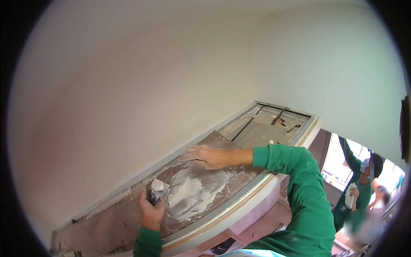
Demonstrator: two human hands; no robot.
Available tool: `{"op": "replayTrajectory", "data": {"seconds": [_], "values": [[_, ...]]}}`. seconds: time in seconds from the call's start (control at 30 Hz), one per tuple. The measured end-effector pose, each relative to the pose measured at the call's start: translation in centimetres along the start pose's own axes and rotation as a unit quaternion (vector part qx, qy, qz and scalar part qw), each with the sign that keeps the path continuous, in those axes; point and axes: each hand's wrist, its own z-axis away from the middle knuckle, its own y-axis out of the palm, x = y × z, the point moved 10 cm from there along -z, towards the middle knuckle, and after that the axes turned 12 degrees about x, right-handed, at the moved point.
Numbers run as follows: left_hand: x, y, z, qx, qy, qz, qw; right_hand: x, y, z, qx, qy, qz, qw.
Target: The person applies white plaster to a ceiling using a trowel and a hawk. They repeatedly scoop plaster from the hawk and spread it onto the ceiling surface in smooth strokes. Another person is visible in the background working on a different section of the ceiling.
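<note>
My left hand is closed around a small putty knife, its blade smeared with white; part of the tool is hidden by the fingers. A lump of white putty sits on the blade. Beside it lies a thin brown board, with a thick white putty layer spread in streaks over its middle. Reaching across from the right, my right hand rests near the board's wall-side edge. Its fingers are stretched out and dusted white, with nothing seen in them.
The board lies on a long, dusty ledge with a raised, curved rim. Pale walls rise behind it. Dark gaps and debris mark the ledge's far end. Below right, a person in green holds a white cloth-like thing near a window.
</note>
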Motion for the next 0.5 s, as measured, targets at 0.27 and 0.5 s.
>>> {"op": "replayTrajectory", "data": {"seconds": [0.27, 0.5], "values": [[5.0, 9.0, 1.1, 0.162, -0.038, 0.024, 0.986, 8.8, 0.1, 1.6, -0.107, -0.212, 0.024, 0.971], [2.6, 9.5, 4.4, 0.133, 0.059, -0.161, 0.976, 1.4, 2.6, 0.7, -0.030, -0.084, 0.129, 0.988]]}}
